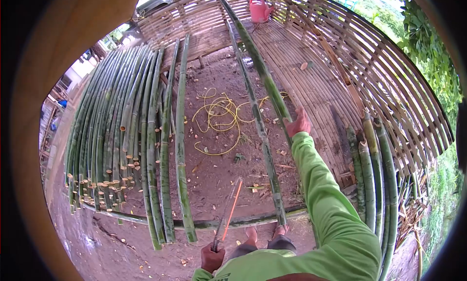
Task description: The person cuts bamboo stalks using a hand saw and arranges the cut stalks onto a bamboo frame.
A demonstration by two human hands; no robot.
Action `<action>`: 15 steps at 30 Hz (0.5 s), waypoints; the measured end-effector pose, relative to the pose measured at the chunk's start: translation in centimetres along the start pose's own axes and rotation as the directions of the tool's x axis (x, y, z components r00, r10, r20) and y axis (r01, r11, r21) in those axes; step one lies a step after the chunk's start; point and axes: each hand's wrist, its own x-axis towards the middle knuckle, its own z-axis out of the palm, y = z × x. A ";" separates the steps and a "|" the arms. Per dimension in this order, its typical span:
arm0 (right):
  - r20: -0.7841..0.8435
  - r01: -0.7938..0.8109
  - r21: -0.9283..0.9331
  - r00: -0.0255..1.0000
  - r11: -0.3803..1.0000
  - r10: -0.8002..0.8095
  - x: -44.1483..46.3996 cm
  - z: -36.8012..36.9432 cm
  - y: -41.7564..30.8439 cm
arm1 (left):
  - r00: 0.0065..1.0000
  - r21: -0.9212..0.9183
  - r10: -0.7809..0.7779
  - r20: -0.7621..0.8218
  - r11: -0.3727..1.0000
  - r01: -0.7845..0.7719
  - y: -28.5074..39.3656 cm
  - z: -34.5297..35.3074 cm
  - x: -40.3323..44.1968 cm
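At the bottom, my left hand (212, 258) is closed round the handle of a saw (229, 215) with an orange edge, which points up and away over the dirt. My right hand (298, 123) reaches forward with its fingers apart, at the side of a long thick green bamboo pole (265, 76); whether the palm touches the pole is unclear. Just left of that pole lies a thinner bamboo pole (258, 120), its near end by my feet. Another green pole (181, 149) lies farther left.
A large pile of cut bamboo (109, 120) fills the left. A yellow hose (237, 116) is coiled on the ground. A slatted bamboo bench (311, 81) holds a red watering can (259, 11). Upright bamboo poles (372, 179) stand at right; a crosswise pole (211, 224) lies before my feet.
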 end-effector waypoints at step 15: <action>0.199 -0.471 -0.466 0.769 0.749 0.608 -49.9 -26.8 27.2 | 0.742 0.072 0.618 0.259 0.754 -0.653 8.9 -0.1 10.1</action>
